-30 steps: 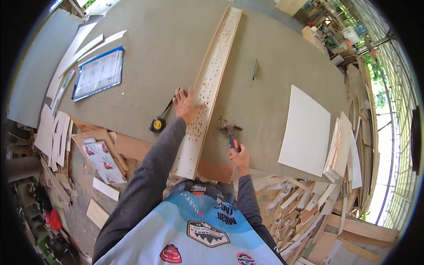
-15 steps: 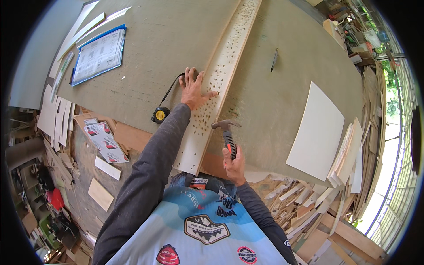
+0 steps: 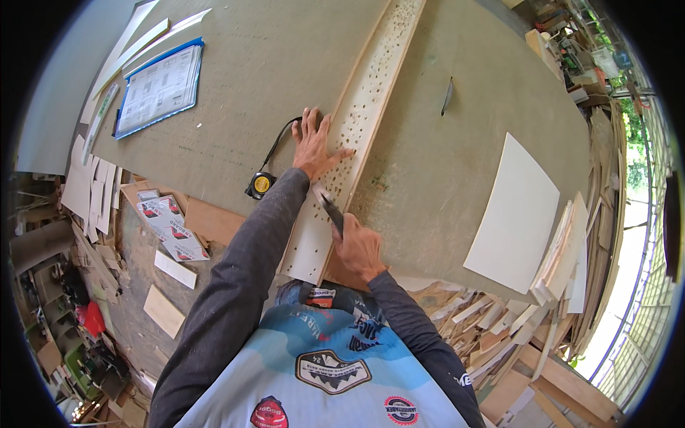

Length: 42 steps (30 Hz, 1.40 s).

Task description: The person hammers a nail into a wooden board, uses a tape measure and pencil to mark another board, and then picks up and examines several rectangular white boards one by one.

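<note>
A long pale board (image 3: 371, 84) dotted with many small dark holes or marks runs away from me across a worktable. My left hand (image 3: 312, 153) lies on its left edge with fingers spread, the thumb reaching over the dotted face. In my right hand (image 3: 359, 248) is a hammer (image 3: 331, 211), gripped by its dark handle. The hammer's head is over the near part of the board, close to my left wrist; whether it touches the surface I cannot tell. A black and yellow tape measure (image 3: 262, 185) rests left of the board, its dark strap running up to my left fingers.
A blue clipboard (image 3: 158, 89) with papers and thin white strips lie at the far left of the brownish worktable (image 3: 246, 64). Right of the board are a pen (image 3: 447, 97) and a white panel (image 3: 510, 221). Wood offcuts (image 3: 492, 324) are heaped beside the table at lower right.
My right hand has swung the hammer left, from beside the board's right edge to over its dotted face. My left hand has stayed in place.
</note>
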### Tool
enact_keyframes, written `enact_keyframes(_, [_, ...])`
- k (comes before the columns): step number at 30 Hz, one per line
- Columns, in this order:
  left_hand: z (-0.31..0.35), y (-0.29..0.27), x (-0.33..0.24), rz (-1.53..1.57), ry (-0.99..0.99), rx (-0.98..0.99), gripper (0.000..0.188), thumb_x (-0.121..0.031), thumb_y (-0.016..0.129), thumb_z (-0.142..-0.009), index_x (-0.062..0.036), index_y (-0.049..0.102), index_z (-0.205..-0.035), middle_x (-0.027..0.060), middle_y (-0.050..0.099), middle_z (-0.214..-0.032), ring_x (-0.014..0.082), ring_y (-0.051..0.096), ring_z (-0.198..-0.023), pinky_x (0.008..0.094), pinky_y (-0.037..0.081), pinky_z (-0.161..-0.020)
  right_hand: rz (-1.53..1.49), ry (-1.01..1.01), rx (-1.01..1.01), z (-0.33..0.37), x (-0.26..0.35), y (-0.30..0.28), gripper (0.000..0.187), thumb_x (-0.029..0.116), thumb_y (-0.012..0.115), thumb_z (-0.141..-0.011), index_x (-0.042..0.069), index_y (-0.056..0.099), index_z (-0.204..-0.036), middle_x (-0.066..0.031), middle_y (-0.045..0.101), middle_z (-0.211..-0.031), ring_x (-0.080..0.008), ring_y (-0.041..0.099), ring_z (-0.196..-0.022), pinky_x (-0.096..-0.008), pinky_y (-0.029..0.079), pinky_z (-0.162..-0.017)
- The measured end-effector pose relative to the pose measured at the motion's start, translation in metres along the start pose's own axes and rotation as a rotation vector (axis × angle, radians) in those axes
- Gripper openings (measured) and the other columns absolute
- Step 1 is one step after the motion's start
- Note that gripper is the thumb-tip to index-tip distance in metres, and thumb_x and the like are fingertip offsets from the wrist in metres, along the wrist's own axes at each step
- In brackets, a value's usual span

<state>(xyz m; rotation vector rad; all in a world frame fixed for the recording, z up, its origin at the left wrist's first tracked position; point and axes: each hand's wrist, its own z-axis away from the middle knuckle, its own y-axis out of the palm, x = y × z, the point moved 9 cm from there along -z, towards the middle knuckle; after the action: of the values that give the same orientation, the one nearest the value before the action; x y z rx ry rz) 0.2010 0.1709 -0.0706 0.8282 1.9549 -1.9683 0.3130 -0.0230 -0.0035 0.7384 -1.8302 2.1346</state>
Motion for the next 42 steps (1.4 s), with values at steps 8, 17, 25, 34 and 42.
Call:
enact_keyframes(8, [0.003, 0.002, 0.007, -0.003, -0.027, 0.016, 0.113, -0.078, 0.070, -0.073, -0.0033, 0.035, -0.152, 0.0261, 0.019, -0.159, 0.0414, 0.001, -0.154, 0.0595, 0.000, -0.121, -0.376, -0.186, -0.509, 0.008, 0.034, -0.085, 0.030, 0.020, 0.069, -0.094, 0.002, 0.053, -0.112, -0.0127, 0.065, -0.074, -0.0332, 0.064, -0.062, -0.0429, 0.049, -0.055])
enact_keyframes(17, [0.005, -0.003, -0.001, -0.016, -0.056, 0.029, 0.111, -0.072, 0.074, -0.073, -0.0042, 0.036, -0.152, 0.0238, 0.018, -0.161, 0.0386, 0.002, -0.155, 0.0569, -0.002, -0.122, -0.157, 0.050, -0.054, 0.000, 0.005, -0.024, 0.032, 0.021, 0.070, -0.092, 0.003, 0.053, -0.112, -0.0166, 0.063, -0.073, -0.0370, 0.062, -0.060, -0.0458, 0.048, -0.055])
enact_keyframes(25, [0.000, -0.009, -0.007, 0.021, -0.058, 0.031, 0.110, -0.064, 0.079, -0.072, -0.0034, 0.036, -0.153, 0.0233, 0.018, -0.161, 0.0378, 0.001, -0.155, 0.0575, -0.003, -0.122, -0.164, -0.113, -0.210, 0.003, -0.002, -0.015, 0.032, 0.032, 0.063, -0.097, 0.002, 0.055, -0.106, -0.0182, 0.063, -0.070, -0.0397, 0.065, -0.057, -0.0485, 0.048, -0.052])
enact_keyframes(34, [0.006, -0.012, -0.009, 0.013, -0.080, 0.049, 0.108, -0.062, 0.078, -0.074, -0.0047, 0.033, -0.155, 0.0214, 0.017, -0.162, 0.0363, 0.000, -0.156, 0.0574, -0.004, -0.122, -0.416, 0.213, -0.175, -0.008, -0.058, -0.025, 0.037, 0.041, 0.061, -0.099, 0.003, 0.059, -0.100, -0.0187, 0.066, -0.071, -0.0413, 0.066, -0.063, -0.0468, 0.050, -0.056])
enact_keyframes(42, [0.004, -0.006, -0.003, -0.032, -0.134, 0.076, 0.111, -0.077, 0.066, -0.077, -0.0069, 0.032, -0.156, 0.0187, 0.013, -0.165, 0.0354, -0.001, -0.156, 0.0572, -0.004, -0.123, -0.497, 0.411, -0.320, -0.121, -0.134, -0.058, 0.048, 0.048, 0.056, -0.100, 0.001, 0.059, -0.093, -0.0200, 0.064, -0.071, -0.0385, 0.067, -0.067, -0.0465, 0.050, -0.063])
